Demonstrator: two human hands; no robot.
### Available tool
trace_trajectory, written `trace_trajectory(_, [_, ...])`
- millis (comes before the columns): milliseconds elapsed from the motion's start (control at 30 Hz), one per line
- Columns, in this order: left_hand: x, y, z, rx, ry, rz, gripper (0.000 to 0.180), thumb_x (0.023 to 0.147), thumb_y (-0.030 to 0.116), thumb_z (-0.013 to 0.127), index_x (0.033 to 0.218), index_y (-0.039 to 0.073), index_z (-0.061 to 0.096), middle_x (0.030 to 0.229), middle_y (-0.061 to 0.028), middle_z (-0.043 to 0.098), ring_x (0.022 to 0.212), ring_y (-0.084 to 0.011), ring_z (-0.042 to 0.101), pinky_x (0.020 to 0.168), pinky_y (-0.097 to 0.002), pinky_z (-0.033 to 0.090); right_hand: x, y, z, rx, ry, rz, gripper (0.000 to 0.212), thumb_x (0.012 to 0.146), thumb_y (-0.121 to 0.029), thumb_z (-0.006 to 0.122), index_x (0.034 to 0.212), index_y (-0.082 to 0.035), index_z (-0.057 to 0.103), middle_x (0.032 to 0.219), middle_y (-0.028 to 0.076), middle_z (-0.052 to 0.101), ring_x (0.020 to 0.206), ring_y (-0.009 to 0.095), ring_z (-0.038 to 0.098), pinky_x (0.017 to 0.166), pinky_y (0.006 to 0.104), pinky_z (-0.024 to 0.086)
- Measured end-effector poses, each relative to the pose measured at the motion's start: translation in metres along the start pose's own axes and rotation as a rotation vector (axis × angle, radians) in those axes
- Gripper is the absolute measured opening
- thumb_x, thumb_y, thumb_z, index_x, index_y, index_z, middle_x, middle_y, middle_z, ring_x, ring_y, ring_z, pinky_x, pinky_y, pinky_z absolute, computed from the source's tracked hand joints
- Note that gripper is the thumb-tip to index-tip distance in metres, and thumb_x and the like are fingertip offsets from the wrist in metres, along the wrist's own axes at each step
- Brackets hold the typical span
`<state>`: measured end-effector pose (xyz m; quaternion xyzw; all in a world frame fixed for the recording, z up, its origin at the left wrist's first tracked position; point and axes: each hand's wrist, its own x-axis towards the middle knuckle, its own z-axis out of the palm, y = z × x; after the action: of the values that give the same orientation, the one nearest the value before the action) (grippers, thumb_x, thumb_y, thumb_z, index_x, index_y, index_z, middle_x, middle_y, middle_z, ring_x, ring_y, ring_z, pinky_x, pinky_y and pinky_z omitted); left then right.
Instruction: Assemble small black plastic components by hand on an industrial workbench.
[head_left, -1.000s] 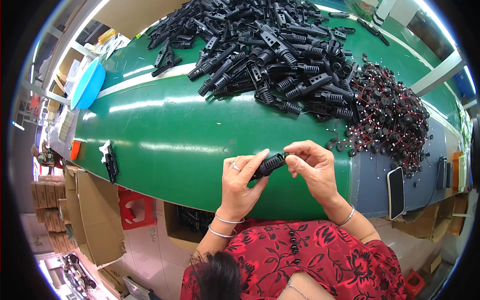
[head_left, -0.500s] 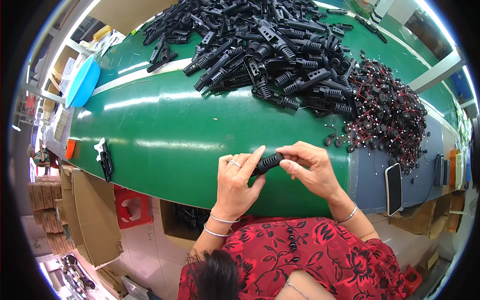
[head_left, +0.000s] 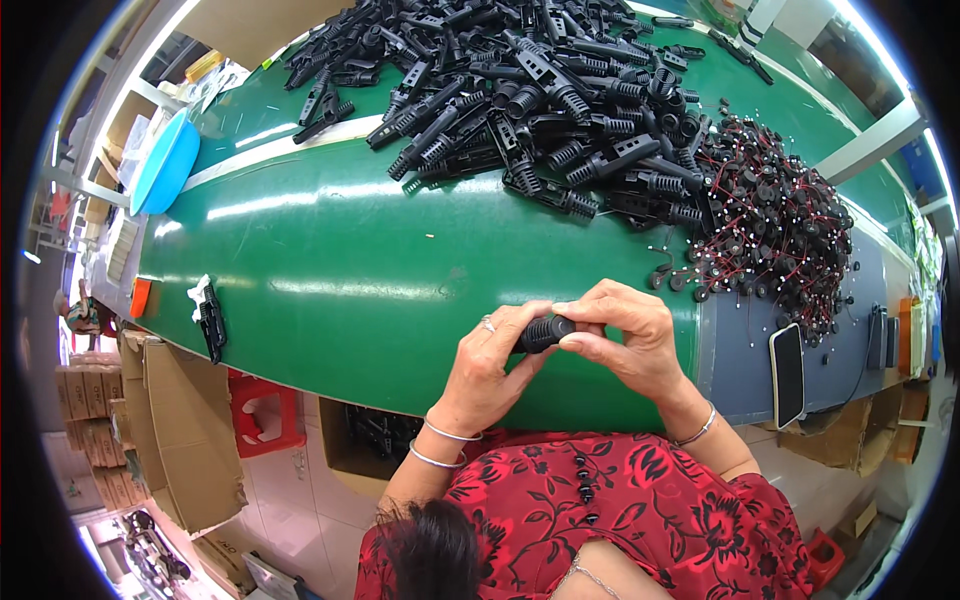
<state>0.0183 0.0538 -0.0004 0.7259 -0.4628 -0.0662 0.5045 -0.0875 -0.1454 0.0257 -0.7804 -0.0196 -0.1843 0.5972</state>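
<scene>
Between my two hands, over the near part of the green table (head_left: 330, 250), is a black ribbed plastic housing (head_left: 545, 334). My left hand (head_left: 487, 365) wraps its fingers and thumb around the housing's body, hiding much of it. At the round right end, my right hand (head_left: 632, 335) pinches with thumb and fingertips. A small round black part seems to sit at that end, but my fingertips partly cover it. Farther back lies a large heap of similar black housings (head_left: 540, 95). To its right is a pile of small round black parts with red and black wires (head_left: 775, 225).
A phone (head_left: 787, 376) lies near the right front edge. On the left are a blue basin (head_left: 165, 165), a black piece with white material (head_left: 211, 322) and an orange object (head_left: 141, 297). Below the edge stand a red stool (head_left: 265, 412) and open cardboard boxes (head_left: 185, 430).
Both hands have drawn closer together. The left hand has shifted right with the housing, whose round end now turns more toward me, while the right fingers have come lower around it.
</scene>
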Motion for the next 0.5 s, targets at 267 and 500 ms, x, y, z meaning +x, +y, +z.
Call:
trace_trajectory(267, [-0.006, 0.002, 0.017, -0.523, -0.112, -0.228, 0.047, 0.091, -0.004, 0.071, 0.134, 0.001, 0.054, 0.113, -0.0125, 0.063, 0.107, -0.0275, 0.065, 0.096, -0.0406, 0.053, 0.011, 0.000, 0.022, -0.025, 0.064, -0.097, 0.045, 0.075, -0.006, 0.092, 0.119, -0.011, 0.083, 0.103, 0.004, 0.061, 0.096, 0.020, 0.059, 0.077, 0.0322, 0.051])
trace_trajectory(500, [-0.001, 0.006, 0.011, -1.156, -0.088, -0.381, 0.054, 0.106, 0.050, 0.046, 0.121, 0.002, 0.065, 0.108, -0.0059, 0.059, 0.104, -0.0195, 0.058, 0.095, -0.0328, 0.047, 0.017, -0.001, 0.033, -0.187, 0.053, -0.169, 0.036, 0.072, -0.008, 0.092, 0.106, -0.011, 0.081, 0.098, 0.005, 0.058, 0.094, 0.025, 0.053, 0.081, 0.0384, 0.048])
